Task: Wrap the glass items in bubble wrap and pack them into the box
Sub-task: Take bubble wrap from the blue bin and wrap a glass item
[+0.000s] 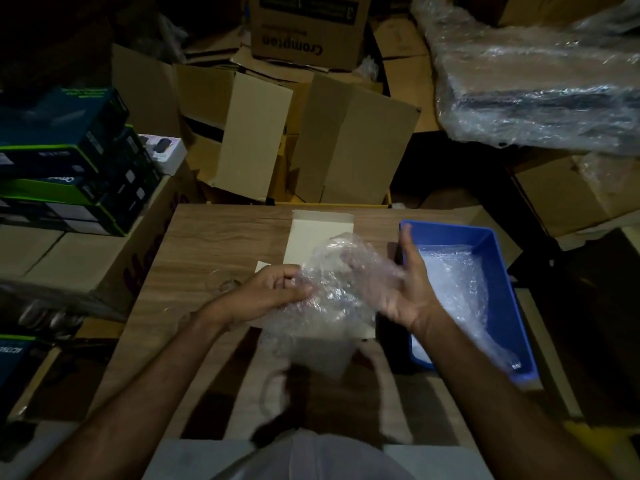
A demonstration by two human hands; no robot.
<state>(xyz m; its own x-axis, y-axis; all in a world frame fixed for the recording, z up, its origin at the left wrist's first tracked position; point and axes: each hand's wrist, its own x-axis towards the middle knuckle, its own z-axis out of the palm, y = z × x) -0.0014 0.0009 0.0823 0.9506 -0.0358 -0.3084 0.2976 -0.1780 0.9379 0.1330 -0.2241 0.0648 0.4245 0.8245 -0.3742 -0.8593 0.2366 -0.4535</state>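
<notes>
A bundle of clear bubble wrap [325, 292] hangs over the middle of the wooden table [214, 247], above a flat pale cardboard box [318, 230]. My left hand [266, 292] grips the wrap's left side with curled fingers. On the right side of the bundle, my right hand [398, 282] holds it, palm up, the fingers partly under the film. Whatever is inside the wrap is hidden. A clear glass item [225, 285] lies on the table just left of my left hand, faint in the dim light.
A blue plastic tray [498, 258] with more bubble wrap [453, 282] in it sits at the table's right edge. Stacked dark product boxes [69, 161] stand left. Open cardboard boxes [311, 133] crowd the back, and a large plastic-wrapped package [540, 88] sits upper right.
</notes>
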